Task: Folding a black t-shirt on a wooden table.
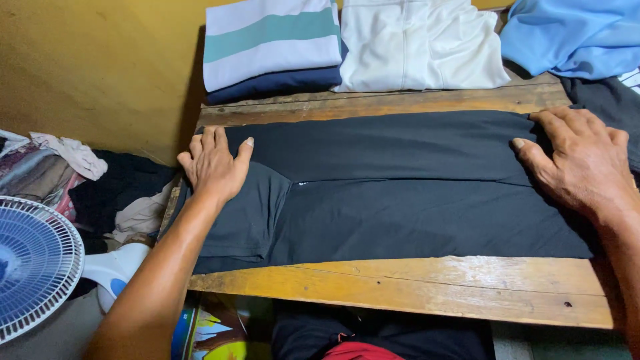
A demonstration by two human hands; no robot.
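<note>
A dark grey garment point(400, 193) lies folded lengthwise across a wooden table point(427, 287). My left hand point(215, 165) presses flat on its left end, fingers spread, near the table's left edge. My right hand point(579, 160) rests palm down on the garment's right end, fingers apart. Neither hand grips anything; both just press the cloth.
At the table's back lie folded clothes: a white, teal and navy striped one point(270, 43), a white one point(420, 43) and a light blue one point(577, 37). A yellow wall point(93, 67) is at left. Below it sit a clothes pile point(73, 177) and a white fan point(37, 263).
</note>
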